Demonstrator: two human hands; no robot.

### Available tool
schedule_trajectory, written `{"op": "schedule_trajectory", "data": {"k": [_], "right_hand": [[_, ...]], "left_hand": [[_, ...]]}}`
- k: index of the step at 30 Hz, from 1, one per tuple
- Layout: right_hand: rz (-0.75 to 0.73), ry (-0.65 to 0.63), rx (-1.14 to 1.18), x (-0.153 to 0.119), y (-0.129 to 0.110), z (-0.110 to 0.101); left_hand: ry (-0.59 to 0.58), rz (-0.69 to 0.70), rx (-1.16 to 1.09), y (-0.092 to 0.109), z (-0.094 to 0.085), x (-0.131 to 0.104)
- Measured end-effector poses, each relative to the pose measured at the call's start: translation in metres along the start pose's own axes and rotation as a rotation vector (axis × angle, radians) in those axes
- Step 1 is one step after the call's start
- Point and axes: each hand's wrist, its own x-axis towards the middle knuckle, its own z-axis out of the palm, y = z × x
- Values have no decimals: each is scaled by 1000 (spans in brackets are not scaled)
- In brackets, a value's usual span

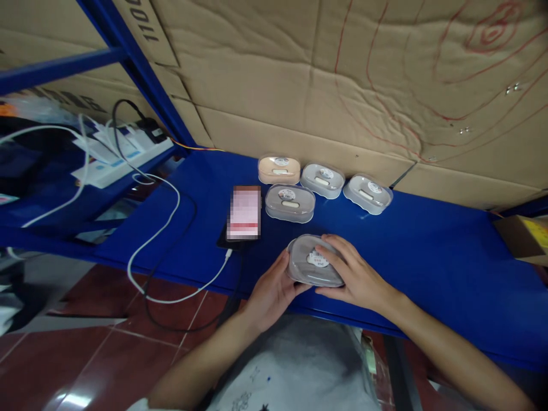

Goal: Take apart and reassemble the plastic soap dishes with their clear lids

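Grey case [311, 274], long axis sideways, label [317, 259] upward, clasped between left hand [274, 292] and right hand [357, 277]

- Blue benchtop [454, 257] in front of me
- Back row: peach case [279, 170], two grey cases [322, 181]
- Nearer me: another grey case [290, 204]
- Left: lit phone [244, 212] over black object [224, 242]
- Right end: cardboard box [514, 237]

Both hands [274, 294] hold a grey case [309, 270] over the blue shelf [428, 257].
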Motion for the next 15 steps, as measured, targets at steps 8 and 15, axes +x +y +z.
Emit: {"op": "schedule_trajectory", "data": {"k": [8,15], "right_hand": [[3,-38,4,-1,1,-1],[11,-9,40,-1,2,0]], "left_hand": [[6,-1,-9,2,3,0],[-23,-3,4,0,-1,1]]}}
